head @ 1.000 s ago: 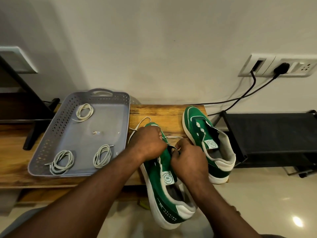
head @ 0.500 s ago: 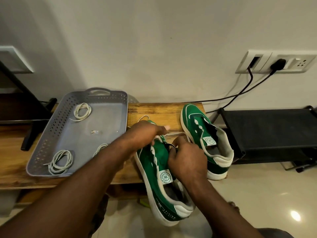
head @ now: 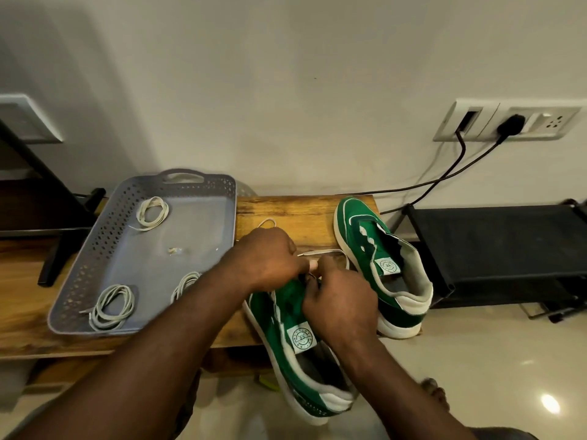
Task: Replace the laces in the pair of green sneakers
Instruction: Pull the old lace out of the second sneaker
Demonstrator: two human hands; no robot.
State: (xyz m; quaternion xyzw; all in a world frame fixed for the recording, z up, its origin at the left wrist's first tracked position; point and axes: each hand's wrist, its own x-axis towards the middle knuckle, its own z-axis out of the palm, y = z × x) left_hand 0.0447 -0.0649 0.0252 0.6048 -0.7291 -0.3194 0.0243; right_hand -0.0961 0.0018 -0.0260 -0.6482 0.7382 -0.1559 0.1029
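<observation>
You are working on the near sneaker (head: pixel 303 336), which lies with its toe on the desk (head: pixel 301 211) and its heel hanging out past the near edge over the floor. Your left hand (head: pixel 270 258) is curled over the toe end and pinches a pale lace (head: pixel 320 252) that runs right from your fingers. A loop, likely of the same lace, shows on the desk just beyond your knuckles. Your right hand (head: pixel 343 300) is curled round that sneaker's upper at the eyelets, close against the left. Whether it also pinches a lace end is hidden under your fingers. The far sneaker (head: pixel 349 217) stands on the desk's right end, just beside your hands, and I can make out no lace in it. Three coiled laces (head: pixel 111 303) lie apart in the grey tray (head: pixel 92 249) at the left of the desk.

So the step in hand, I judge, is running a lace through the eyelets near the toe of the near sneaker. Whether you're pulling an old one out or feeding a new one in can't be told from here; either fits.

The next move calls for a steady hold on the upper with your right hand while your left draws the lace clear through its eyelet, untwisted. Mind the overhanging heel: a hard tug could tip the sneaker off the desk
</observation>
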